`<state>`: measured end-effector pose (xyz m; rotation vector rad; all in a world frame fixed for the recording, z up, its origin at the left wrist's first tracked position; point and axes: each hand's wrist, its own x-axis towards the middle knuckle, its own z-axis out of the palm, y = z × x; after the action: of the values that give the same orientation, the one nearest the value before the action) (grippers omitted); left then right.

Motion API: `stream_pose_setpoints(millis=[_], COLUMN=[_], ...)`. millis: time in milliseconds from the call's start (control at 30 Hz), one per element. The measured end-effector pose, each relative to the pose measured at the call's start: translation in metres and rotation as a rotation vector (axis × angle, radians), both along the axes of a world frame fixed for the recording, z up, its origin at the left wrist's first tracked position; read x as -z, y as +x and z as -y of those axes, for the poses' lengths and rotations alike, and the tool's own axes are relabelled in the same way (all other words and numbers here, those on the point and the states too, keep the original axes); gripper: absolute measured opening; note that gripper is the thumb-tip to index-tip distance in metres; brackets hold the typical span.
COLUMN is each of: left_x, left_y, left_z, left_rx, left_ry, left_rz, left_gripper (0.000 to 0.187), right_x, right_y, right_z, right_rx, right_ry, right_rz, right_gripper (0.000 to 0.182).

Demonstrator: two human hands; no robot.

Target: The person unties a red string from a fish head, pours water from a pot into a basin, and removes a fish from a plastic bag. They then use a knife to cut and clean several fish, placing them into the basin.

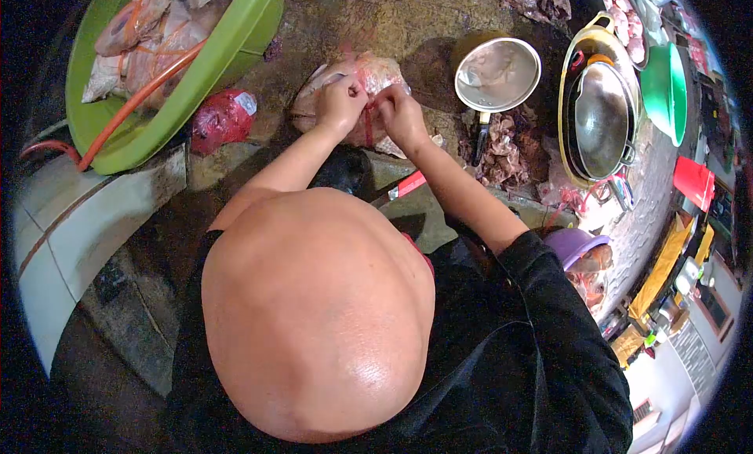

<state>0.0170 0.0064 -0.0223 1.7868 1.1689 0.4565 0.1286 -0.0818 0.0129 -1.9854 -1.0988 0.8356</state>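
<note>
On the worn brown surface in front of me lies a plastic-wrapped bundle [384, 68] with pale and reddish contents, apparently meat. A red string [368, 128] runs around it. My left hand [340, 105] is closed in a pinch at the top of the bundle, on the string. Close beside it, my right hand [401, 120] pinches the string too, fingers curled. The exact knot or string ends are hidden by the fingers. Below the bundle, near my right forearm, is a red-handled tool [408, 185] that looks like a knife.
At left, a green tub [263, 42] holds several tied bundles, with an orange hose [149, 93] across it. A red package [223, 122] lies beside it. Rightward are a saucepan [510, 73], meat scraps [506, 152], stacked pans [604, 124], a green basin [663, 93] and a purple bowl [576, 246].
</note>
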Motion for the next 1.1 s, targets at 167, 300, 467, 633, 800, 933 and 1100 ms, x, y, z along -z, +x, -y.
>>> stream_pose_setpoints(millis=[167,300,467,633,800,933,1100], left_x=[-0.003,0.014,0.043,0.039,0.026,0.007,0.024], left_y=[0.001,0.005,0.003,0.003,0.004,0.003,-0.002], left_z=[0.003,0.005,0.0,-0.002,-0.004,-0.001,0.004], left_rx=[-0.063,-0.14,-0.108,-0.109,-0.077,-0.136,-0.134], left_ry=[0.025,-0.075,-0.044,-0.083,-0.05,-0.078,-0.044], left_rz=[0.04,-0.039,-0.073,-0.037,-0.105,-0.023,0.202], left_gripper=[0.018,0.022,0.023,0.02,0.016,0.016,0.013], right_x=[0.012,0.024,0.021,0.024,0.033,0.03,0.036], right_y=[-0.001,-0.005,-0.008,-0.008,-0.009,-0.013,-0.013], right_z=[-0.005,-0.006,-0.005,-0.005,-0.002,0.001,0.005], right_rx=[0.114,0.273,0.401,0.343,0.31,0.399,0.371], right_ry=[-0.061,-0.027,-0.017,-0.045,-0.017,0.06,0.064], right_rz=[-0.198,-0.574,-0.821,-0.796,-0.718,-0.829,-0.757], right_gripper=[0.012,0.011,0.01,0.008,0.01,0.021,0.024])
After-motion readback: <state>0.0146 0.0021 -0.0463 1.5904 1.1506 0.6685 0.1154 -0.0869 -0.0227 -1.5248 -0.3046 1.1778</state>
